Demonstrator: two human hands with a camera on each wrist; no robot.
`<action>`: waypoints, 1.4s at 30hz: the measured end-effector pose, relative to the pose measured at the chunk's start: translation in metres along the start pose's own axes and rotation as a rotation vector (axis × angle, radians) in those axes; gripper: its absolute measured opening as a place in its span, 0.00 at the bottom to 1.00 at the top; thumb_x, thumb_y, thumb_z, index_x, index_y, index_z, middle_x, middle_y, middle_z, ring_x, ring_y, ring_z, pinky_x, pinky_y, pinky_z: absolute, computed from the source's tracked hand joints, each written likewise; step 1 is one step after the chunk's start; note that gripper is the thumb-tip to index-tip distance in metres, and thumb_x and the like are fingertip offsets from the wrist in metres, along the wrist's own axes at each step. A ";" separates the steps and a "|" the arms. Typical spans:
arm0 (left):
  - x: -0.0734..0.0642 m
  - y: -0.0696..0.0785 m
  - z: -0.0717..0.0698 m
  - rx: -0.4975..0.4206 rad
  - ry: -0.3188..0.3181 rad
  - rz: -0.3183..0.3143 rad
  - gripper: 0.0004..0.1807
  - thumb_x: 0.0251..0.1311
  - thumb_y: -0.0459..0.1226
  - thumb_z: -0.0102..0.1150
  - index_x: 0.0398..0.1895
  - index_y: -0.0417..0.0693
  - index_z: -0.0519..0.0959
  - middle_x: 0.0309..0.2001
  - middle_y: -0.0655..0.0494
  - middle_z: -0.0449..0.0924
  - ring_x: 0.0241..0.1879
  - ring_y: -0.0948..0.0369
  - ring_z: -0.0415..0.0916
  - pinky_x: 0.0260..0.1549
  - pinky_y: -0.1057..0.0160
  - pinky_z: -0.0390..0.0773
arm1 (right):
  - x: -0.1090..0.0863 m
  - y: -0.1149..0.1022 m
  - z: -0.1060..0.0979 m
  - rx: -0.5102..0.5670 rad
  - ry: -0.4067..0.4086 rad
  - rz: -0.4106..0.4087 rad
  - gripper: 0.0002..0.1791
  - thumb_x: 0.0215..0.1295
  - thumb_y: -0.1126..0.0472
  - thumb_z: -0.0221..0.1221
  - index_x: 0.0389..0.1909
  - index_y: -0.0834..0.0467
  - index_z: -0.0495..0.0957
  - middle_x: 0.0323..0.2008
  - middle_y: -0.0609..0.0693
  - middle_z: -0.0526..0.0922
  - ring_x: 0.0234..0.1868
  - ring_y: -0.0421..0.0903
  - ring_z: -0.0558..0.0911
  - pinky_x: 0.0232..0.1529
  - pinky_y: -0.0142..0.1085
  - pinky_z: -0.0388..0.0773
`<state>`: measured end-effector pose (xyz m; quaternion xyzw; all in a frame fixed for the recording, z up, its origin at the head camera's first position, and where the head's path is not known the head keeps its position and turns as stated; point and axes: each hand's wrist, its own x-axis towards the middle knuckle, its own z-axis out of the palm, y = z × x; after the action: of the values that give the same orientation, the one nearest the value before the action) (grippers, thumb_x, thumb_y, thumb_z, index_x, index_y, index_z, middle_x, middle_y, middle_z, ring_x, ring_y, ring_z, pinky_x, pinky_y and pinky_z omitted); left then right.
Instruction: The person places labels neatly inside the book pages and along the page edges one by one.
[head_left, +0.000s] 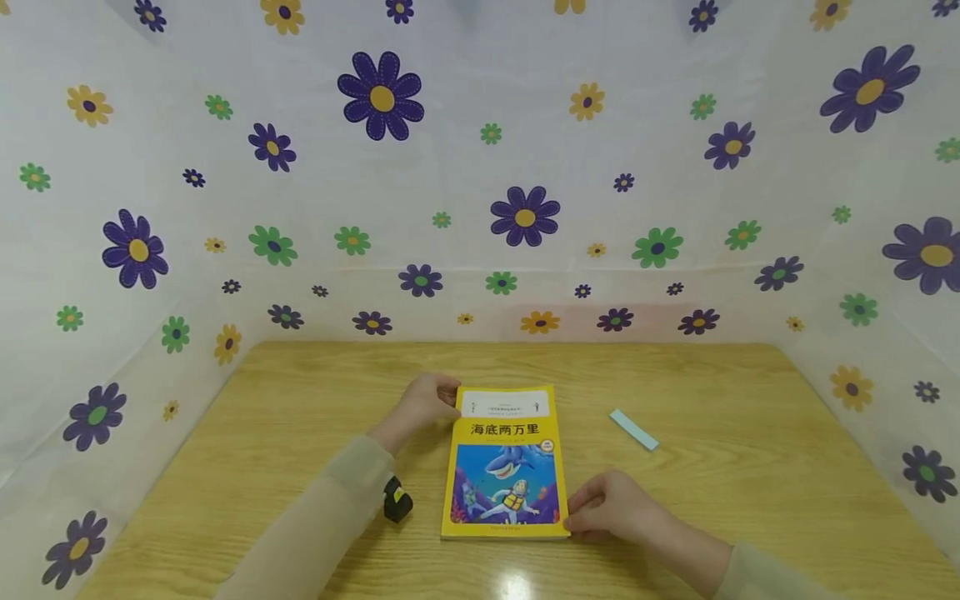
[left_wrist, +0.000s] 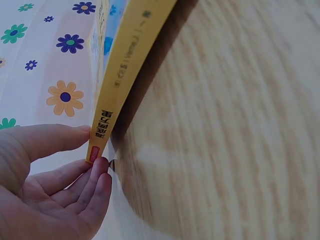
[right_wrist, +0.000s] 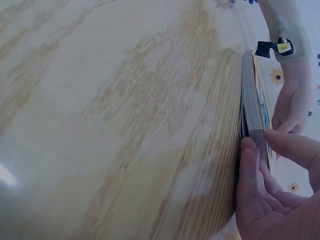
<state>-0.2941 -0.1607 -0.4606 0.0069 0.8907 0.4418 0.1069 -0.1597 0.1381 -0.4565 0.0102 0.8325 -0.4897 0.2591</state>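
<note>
A yellow paperback book (head_left: 504, 483) lies face up on the wooden table, its cover showing a shark and a diver. At its upper left corner my left hand (head_left: 423, 404) pinches the edge. In the left wrist view, the thumb is on the cover side of the spine (left_wrist: 120, 70) and the fingers curl at the underside. My right hand (head_left: 611, 507) holds the lower right corner. The right wrist view shows its thumb over the cover edge and fingertips low against the page block (right_wrist: 251, 95). The book's underside is hidden.
To the right of the book lies a light blue strip (head_left: 634, 430) on the table (head_left: 300, 392). A black device (head_left: 397, 500) sits at my left wrist. Flower-printed white cloth (head_left: 450, 167) hangs behind the table and along both sides.
</note>
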 end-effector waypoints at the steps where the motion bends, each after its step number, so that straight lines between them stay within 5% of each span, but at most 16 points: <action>1: 0.000 0.000 0.000 0.005 0.002 0.000 0.30 0.62 0.23 0.70 0.68 0.31 0.76 0.59 0.37 0.84 0.54 0.48 0.83 0.62 0.50 0.86 | 0.000 0.000 0.000 -0.013 0.004 -0.009 0.11 0.62 0.68 0.73 0.42 0.68 0.85 0.32 0.53 0.91 0.33 0.43 0.90 0.39 0.38 0.93; 15: -0.008 0.003 0.003 0.023 0.040 -0.001 0.28 0.63 0.23 0.69 0.68 0.31 0.76 0.59 0.38 0.84 0.53 0.48 0.83 0.61 0.51 0.87 | -0.003 -0.003 0.006 -0.207 0.091 -0.087 0.09 0.58 0.67 0.76 0.33 0.60 0.84 0.25 0.47 0.87 0.26 0.39 0.84 0.30 0.33 0.85; 27: -0.023 0.011 0.007 0.176 0.019 0.055 0.34 0.61 0.27 0.71 0.71 0.31 0.73 0.67 0.36 0.79 0.64 0.43 0.79 0.70 0.42 0.80 | -0.003 -0.002 0.004 -0.257 0.088 -0.136 0.10 0.57 0.64 0.78 0.32 0.58 0.84 0.25 0.46 0.85 0.26 0.40 0.80 0.27 0.31 0.79; 33: -0.028 0.013 0.008 0.297 0.034 0.124 0.20 0.57 0.28 0.74 0.54 0.35 0.83 0.49 0.44 0.82 0.46 0.51 0.75 0.50 0.53 0.84 | -0.003 0.000 0.004 -0.261 0.079 -0.167 0.10 0.57 0.63 0.78 0.32 0.58 0.84 0.25 0.46 0.85 0.27 0.40 0.79 0.27 0.29 0.76; 39: -0.038 0.018 0.012 0.351 0.055 0.125 0.30 0.58 0.29 0.76 0.65 0.35 0.80 0.67 0.37 0.77 0.62 0.44 0.77 0.70 0.43 0.79 | -0.002 0.004 0.003 -0.265 0.074 -0.212 0.11 0.57 0.63 0.78 0.31 0.58 0.84 0.24 0.45 0.84 0.27 0.40 0.79 0.27 0.28 0.75; 42: -0.041 0.019 0.014 0.359 0.064 0.120 0.30 0.59 0.29 0.76 0.65 0.37 0.80 0.68 0.38 0.76 0.65 0.44 0.76 0.71 0.43 0.79 | -0.002 0.004 0.002 -0.267 0.074 -0.228 0.11 0.57 0.63 0.78 0.31 0.58 0.83 0.24 0.45 0.84 0.27 0.40 0.79 0.27 0.27 0.74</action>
<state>-0.2531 -0.1421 -0.4461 0.0652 0.9561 0.2814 0.0491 -0.1555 0.1392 -0.4598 -0.1010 0.8948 -0.4003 0.1701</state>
